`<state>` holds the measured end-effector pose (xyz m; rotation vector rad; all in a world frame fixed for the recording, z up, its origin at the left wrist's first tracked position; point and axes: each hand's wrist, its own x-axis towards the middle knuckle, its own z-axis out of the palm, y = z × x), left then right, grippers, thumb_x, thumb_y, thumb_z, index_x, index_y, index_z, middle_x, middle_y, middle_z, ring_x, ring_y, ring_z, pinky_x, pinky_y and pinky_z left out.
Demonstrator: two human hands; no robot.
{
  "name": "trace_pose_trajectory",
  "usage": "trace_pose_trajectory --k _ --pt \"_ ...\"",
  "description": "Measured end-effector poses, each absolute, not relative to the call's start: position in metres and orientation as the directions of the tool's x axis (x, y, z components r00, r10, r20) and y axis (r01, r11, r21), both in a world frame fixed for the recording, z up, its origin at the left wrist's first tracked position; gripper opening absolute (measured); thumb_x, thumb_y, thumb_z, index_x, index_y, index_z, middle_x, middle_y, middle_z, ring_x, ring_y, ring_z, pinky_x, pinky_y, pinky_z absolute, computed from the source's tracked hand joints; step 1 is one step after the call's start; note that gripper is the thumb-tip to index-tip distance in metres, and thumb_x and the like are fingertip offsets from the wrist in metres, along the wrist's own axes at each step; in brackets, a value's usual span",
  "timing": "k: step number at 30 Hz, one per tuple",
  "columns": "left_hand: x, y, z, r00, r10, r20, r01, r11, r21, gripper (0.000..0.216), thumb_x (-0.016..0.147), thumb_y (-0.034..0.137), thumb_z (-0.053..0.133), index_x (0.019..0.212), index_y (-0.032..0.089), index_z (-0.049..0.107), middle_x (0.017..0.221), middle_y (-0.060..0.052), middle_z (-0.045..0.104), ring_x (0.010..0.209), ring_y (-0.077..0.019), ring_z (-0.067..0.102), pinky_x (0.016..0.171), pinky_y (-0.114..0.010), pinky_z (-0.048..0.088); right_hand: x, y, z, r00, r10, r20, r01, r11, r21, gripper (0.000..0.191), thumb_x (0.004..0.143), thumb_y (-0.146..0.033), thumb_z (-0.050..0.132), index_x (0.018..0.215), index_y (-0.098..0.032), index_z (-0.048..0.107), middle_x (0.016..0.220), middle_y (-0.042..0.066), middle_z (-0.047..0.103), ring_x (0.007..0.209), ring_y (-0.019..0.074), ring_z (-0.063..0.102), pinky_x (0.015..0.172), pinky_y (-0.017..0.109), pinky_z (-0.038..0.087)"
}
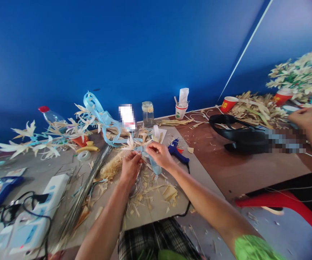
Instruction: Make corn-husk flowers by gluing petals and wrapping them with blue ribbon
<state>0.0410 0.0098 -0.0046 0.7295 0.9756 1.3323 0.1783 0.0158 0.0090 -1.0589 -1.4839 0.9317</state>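
My left hand [130, 167] and my right hand [159, 154] meet over the middle of the table, both pinched on a small flower of pale husk petals [131, 143]. A light blue ribbon [153, 164] runs between my fingers and hangs down past my right hand. Behind the flower the same kind of blue ribbon [101, 117] loops up in a loose tangle. Cut husk scraps [156, 193] lie on the grey board [184, 202] under my hands.
A blue glue gun [178, 151] lies right of my hands, a power strip [40, 206] with cables to the left. Finished husk branches [40, 139], a tape roll [84, 155], a jar [148, 114], paper cups [181, 111] and a black headset [239, 135] stand around. Another person's hand [304, 117] works at far right.
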Motion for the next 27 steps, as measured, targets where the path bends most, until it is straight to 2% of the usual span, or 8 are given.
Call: trace_pose_trajectory --k 4,6,11,15,18,21,24,27 --pt "0.041 0.009 -0.009 -0.066 0.993 -0.100 -0.362 0.069 0.930 0.022 0.054 0.018 0.074 0.068 0.015 0.058 0.056 0.005 0.057 0.051 -0.0069 0.050 0.055 -0.020 0.038 0.169 0.006 0.007 -0.153 0.924 0.351 0.282 0.381 -0.881 0.031 0.081 -0.031 0.055 0.105 -0.014 0.064 0.061 -0.002 0.058 0.055 0.0103 0.048 0.058 0.022 0.038" --pt "0.041 0.008 -0.011 -0.055 0.997 -0.046 -0.278 0.029 0.960 0.017 0.057 0.018 0.071 0.068 0.014 0.059 0.056 0.004 0.058 0.053 -0.0079 0.051 0.057 -0.021 0.039 0.165 0.004 0.006 -0.149 0.925 0.349 0.329 0.380 -0.865 0.034 0.082 -0.030 0.055 0.110 -0.013 0.062 0.060 -0.002 0.059 0.054 0.0107 0.050 0.060 0.022 0.039" --pt "0.042 0.008 -0.015 0.051 0.998 0.034 -0.089 -0.029 0.996 0.010 0.065 0.021 0.064 0.062 0.012 0.063 0.053 0.002 0.057 0.052 -0.0093 0.048 0.056 -0.022 0.037 0.164 0.002 0.008 -0.115 0.915 0.386 0.428 0.396 -0.812 0.019 0.084 -0.027 0.054 0.088 -0.015 0.068 0.061 0.001 0.062 0.055 0.0123 0.054 0.058 0.022 0.039" --pt "0.043 0.006 -0.013 0.017 0.999 0.046 -0.139 -0.044 0.989 0.004 0.060 0.014 0.060 0.064 0.013 0.063 0.056 0.003 0.057 0.055 -0.0100 0.047 0.056 -0.022 0.037 0.165 0.001 0.007 -0.197 0.851 0.487 0.485 0.516 -0.706 0.020 0.086 -0.023 0.051 0.081 -0.017 0.069 0.074 0.005 0.069 0.066 0.0147 0.061 0.064 0.023 0.041" --pt "0.044 0.003 -0.008 -0.021 0.999 0.043 -0.147 -0.046 0.988 0.001 0.056 0.014 0.060 0.057 0.014 0.059 0.053 0.003 0.054 0.052 -0.0090 0.043 0.052 -0.022 0.034 0.164 0.000 0.002 -0.244 0.815 0.526 0.528 0.567 -0.633 0.023 0.089 -0.024 0.049 0.091 -0.018 0.070 0.084 0.007 0.073 0.074 0.0169 0.065 0.070 0.024 0.043" --pt "0.044 0.002 -0.004 0.003 0.998 0.067 -0.150 -0.066 0.986 0.008 0.056 0.017 0.058 0.050 0.015 0.053 0.050 0.003 0.050 0.051 -0.0091 0.041 0.051 -0.023 0.033 0.161 -0.003 -0.002 -0.269 0.812 0.518 0.571 0.568 -0.594 0.027 0.090 -0.026 0.046 0.102 -0.020 0.070 0.091 0.009 0.074 0.078 0.0188 0.067 0.071 0.027 0.045" --pt "0.043 0.003 -0.005 -0.034 0.998 0.046 -0.175 -0.052 0.983 0.004 0.057 0.017 0.060 0.056 0.015 0.056 0.054 0.004 0.052 0.053 -0.0091 0.042 0.053 -0.023 0.034 0.160 -0.007 0.001 -0.240 0.826 0.510 0.578 0.544 -0.608 0.031 0.089 -0.025 0.046 0.111 -0.018 0.066 0.091 0.010 0.074 0.075 0.0199 0.067 0.071 0.029 0.046" --pt "0.043 0.006 -0.007 -0.048 0.999 -0.011 -0.230 -0.001 0.973 0.007 0.059 0.019 0.064 0.062 0.014 0.060 0.057 0.003 0.056 0.055 -0.0096 0.047 0.056 -0.023 0.037 0.163 -0.011 0.008 -0.141 0.838 0.528 0.495 0.521 -0.695 0.033 0.087 -0.024 0.047 0.114 -0.017 0.064 0.094 0.011 0.073 0.072 0.0183 0.065 0.070 0.028 0.047"
